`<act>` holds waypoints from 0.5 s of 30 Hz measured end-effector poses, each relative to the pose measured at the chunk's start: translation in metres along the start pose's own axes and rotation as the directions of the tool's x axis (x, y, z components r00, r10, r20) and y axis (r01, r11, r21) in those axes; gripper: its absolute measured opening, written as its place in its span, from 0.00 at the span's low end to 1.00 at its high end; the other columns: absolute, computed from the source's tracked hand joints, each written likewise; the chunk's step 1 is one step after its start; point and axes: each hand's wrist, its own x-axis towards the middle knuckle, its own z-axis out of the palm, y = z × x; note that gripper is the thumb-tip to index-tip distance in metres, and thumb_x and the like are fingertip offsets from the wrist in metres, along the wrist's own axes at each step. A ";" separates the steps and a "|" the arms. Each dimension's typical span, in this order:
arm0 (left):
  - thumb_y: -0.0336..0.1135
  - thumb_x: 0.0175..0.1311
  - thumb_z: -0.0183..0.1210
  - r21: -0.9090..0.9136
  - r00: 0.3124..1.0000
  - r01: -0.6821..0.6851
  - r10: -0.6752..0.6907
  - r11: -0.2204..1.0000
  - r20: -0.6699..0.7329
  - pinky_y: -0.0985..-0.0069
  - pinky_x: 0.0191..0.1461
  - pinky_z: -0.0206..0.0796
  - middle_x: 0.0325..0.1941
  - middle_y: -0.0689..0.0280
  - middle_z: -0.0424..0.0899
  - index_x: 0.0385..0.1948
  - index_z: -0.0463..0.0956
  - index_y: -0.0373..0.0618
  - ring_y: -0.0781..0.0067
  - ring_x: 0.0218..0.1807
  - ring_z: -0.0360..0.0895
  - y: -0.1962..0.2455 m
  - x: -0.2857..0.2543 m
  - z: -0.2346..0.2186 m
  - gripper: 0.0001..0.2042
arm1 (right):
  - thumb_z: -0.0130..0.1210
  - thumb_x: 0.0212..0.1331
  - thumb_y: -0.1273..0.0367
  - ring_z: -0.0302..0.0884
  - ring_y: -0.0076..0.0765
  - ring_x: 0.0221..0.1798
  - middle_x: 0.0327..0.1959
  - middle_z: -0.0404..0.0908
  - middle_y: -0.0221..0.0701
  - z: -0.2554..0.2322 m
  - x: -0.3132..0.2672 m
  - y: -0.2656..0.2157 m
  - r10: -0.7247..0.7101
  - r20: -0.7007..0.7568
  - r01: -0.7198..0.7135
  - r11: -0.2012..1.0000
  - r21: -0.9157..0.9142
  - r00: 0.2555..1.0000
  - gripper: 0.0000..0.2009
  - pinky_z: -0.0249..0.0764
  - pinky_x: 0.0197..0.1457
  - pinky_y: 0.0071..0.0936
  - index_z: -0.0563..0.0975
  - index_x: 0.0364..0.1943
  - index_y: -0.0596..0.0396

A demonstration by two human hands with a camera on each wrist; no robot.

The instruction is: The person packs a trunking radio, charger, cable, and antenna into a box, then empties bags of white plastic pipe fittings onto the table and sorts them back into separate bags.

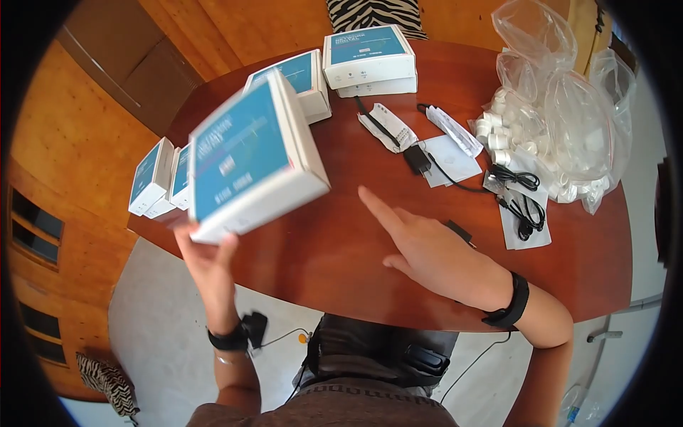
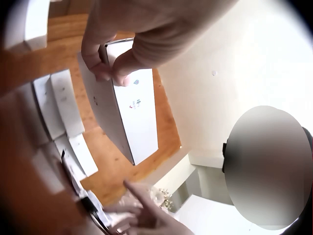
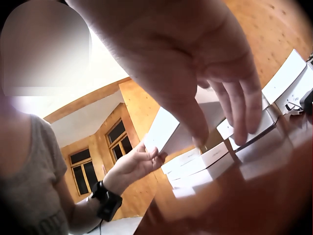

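Note:
My left hand (image 1: 208, 276) grips a white box with a blue printed top (image 1: 242, 153) by its near corner, thumb and fingers pinching the edge. The box is raised and tilted over the left part of the table, and its plain white side (image 2: 137, 117) shows in the left wrist view. To the right, my right hand (image 1: 445, 252) hovers over the table with its index finger extended and nothing held. A small black object (image 1: 459, 231) lies partly hidden behind that hand. In the right wrist view the fingers (image 3: 237, 105) hang loosely apart, overlapping the boxes beyond.
Similar boxes (image 1: 370, 64) stand stacked at the back of the red-brown table (image 1: 320, 263), with more boxes (image 1: 151, 178) at its left edge. A black adapter (image 1: 417, 161), papers (image 1: 462, 167) and coiled cables (image 1: 525, 217) lie right of centre. Clear plastic bags (image 1: 580, 117) hold several white fittings.

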 end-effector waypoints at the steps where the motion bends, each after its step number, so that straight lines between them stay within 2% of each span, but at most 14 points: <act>1: 0.21 0.54 0.62 0.013 1.000 -0.014 0.014 1.000 -0.007 0.78 0.48 0.66 0.45 0.67 0.70 0.45 0.61 0.48 0.76 0.48 0.70 -0.001 0.020 0.000 0.21 | 0.57 0.50 0.78 0.74 0.52 0.42 0.41 0.74 0.45 0.004 -0.003 0.008 -0.011 0.001 0.011 1.000 -0.005 1.000 0.30 0.74 0.45 0.39 0.63 0.61 0.61; 3: 0.22 0.53 0.63 0.089 0.999 -0.040 0.040 0.995 0.002 0.78 0.50 0.67 0.45 0.66 0.69 0.45 0.62 0.47 0.75 0.49 0.70 -0.009 0.067 -0.004 0.21 | 0.58 0.48 0.77 0.72 0.50 0.48 0.45 0.74 0.45 0.013 -0.007 0.024 -0.176 0.132 0.200 0.958 -0.206 0.976 0.28 0.73 0.49 0.37 0.66 0.58 0.65; 4: 0.22 0.53 0.64 0.151 0.999 -0.050 0.048 0.987 0.017 0.78 0.51 0.67 0.45 0.65 0.69 0.45 0.62 0.46 0.74 0.49 0.71 -0.019 0.093 -0.005 0.22 | 0.58 0.48 0.77 0.72 0.50 0.48 0.45 0.74 0.45 0.013 -0.008 0.023 -0.188 0.136 0.214 0.953 -0.213 0.973 0.28 0.73 0.49 0.37 0.66 0.58 0.65; 6: 0.22 0.54 0.64 0.266 0.979 -0.180 0.146 0.947 0.142 0.78 0.52 0.67 0.45 0.64 0.70 0.47 0.64 0.46 0.74 0.49 0.70 -0.041 0.143 -0.001 0.21 | 0.60 0.46 0.75 0.69 0.48 0.54 0.50 0.74 0.45 0.010 -0.007 0.019 -0.086 0.221 0.134 0.967 -0.215 0.972 0.27 0.72 0.53 0.37 0.69 0.56 0.63; 7: 0.24 0.55 0.64 0.160 0.983 -0.093 0.065 0.983 0.170 0.77 0.51 0.67 0.46 0.65 0.70 0.48 0.64 0.46 0.74 0.50 0.70 -0.046 0.160 0.010 0.21 | 0.60 0.46 0.75 0.69 0.48 0.54 0.50 0.74 0.45 0.009 -0.007 0.018 -0.098 0.228 0.150 0.963 -0.224 0.969 0.27 0.72 0.53 0.37 0.69 0.56 0.63; 8: 0.25 0.55 0.64 0.054 0.978 0.000 -0.012 0.999 0.207 0.76 0.51 0.68 0.46 0.65 0.70 0.48 0.65 0.47 0.74 0.51 0.70 -0.050 0.173 0.022 0.21 | 0.61 0.47 0.74 0.68 0.48 0.57 0.55 0.72 0.44 0.009 -0.006 0.019 -0.052 0.237 0.106 0.969 -0.224 0.970 0.27 0.70 0.57 0.37 0.70 0.56 0.60; 9: 0.26 0.54 0.65 0.103 0.965 -0.059 0.030 0.993 0.261 0.71 0.55 0.66 0.47 0.64 0.72 0.49 0.65 0.47 0.71 0.54 0.69 -0.063 0.187 0.029 0.22 | 0.63 0.47 0.72 0.67 0.47 0.61 0.60 0.71 0.42 0.008 -0.006 0.019 -0.006 0.245 0.063 0.972 -0.225 0.970 0.26 0.68 0.61 0.37 0.72 0.55 0.57; 10: 0.27 0.52 0.66 0.150 0.946 -0.121 0.068 0.981 0.317 0.66 0.59 0.64 0.49 0.62 0.73 0.50 0.65 0.47 0.67 0.57 0.68 -0.077 0.201 0.033 0.23 | 0.63 0.47 0.72 0.67 0.47 0.61 0.60 0.71 0.42 0.007 -0.005 0.019 -0.020 0.248 0.080 0.970 -0.231 0.968 0.26 0.68 0.61 0.37 0.72 0.55 0.57; 11: 0.28 0.51 0.66 0.391 0.904 -0.295 0.122 0.872 0.409 0.62 0.64 0.59 0.53 0.59 0.72 0.52 0.65 0.48 0.61 0.61 0.65 -0.083 0.213 0.033 0.26 | 0.63 0.47 0.72 0.67 0.47 0.61 0.59 0.71 0.41 0.006 -0.005 0.020 -0.014 0.237 0.069 0.972 -0.224 0.971 0.26 0.68 0.61 0.37 0.72 0.55 0.56; 12: 0.28 0.50 0.66 0.583 0.851 -0.453 0.134 0.675 0.507 0.59 0.68 0.53 0.58 0.56 0.71 0.54 0.64 0.48 0.55 0.65 0.62 -0.086 0.219 0.030 0.28 | 0.63 0.47 0.72 0.67 0.46 0.61 0.59 0.71 0.40 0.007 -0.004 0.020 -0.010 0.227 0.060 0.975 -0.213 0.974 0.26 0.68 0.61 0.37 0.72 0.55 0.55; 13: 0.34 0.42 0.71 0.721 0.891 -0.438 0.152 0.536 0.428 0.57 0.72 0.44 0.65 0.51 0.65 0.62 0.59 0.49 0.47 0.70 0.53 -0.085 0.211 0.035 0.40 | 0.63 0.47 0.72 0.67 0.46 0.61 0.59 0.71 0.40 0.007 -0.004 0.020 -0.025 0.231 0.076 0.974 -0.212 0.973 0.26 0.68 0.61 0.37 0.72 0.55 0.55; 14: 0.34 0.42 0.71 0.729 0.893 -0.435 0.153 0.529 0.422 0.57 0.72 0.44 0.65 0.51 0.65 0.62 0.59 0.49 0.47 0.70 0.53 -0.079 0.207 0.029 0.40 | 0.62 0.47 0.72 0.68 0.46 0.59 0.58 0.72 0.42 0.007 -0.004 0.021 -0.036 0.227 0.085 0.974 -0.209 0.973 0.25 0.69 0.60 0.36 0.72 0.53 0.58; 15: 0.36 0.39 0.73 0.738 0.914 -0.362 0.062 0.569 0.401 0.59 0.72 0.46 0.67 0.48 0.62 0.64 0.56 0.49 0.48 0.70 0.54 -0.073 0.203 0.023 0.45 | 0.61 0.48 0.72 0.68 0.46 0.58 0.57 0.73 0.43 0.007 -0.004 0.021 -0.043 0.222 0.089 0.975 -0.206 0.974 0.23 0.69 0.59 0.35 0.72 0.52 0.60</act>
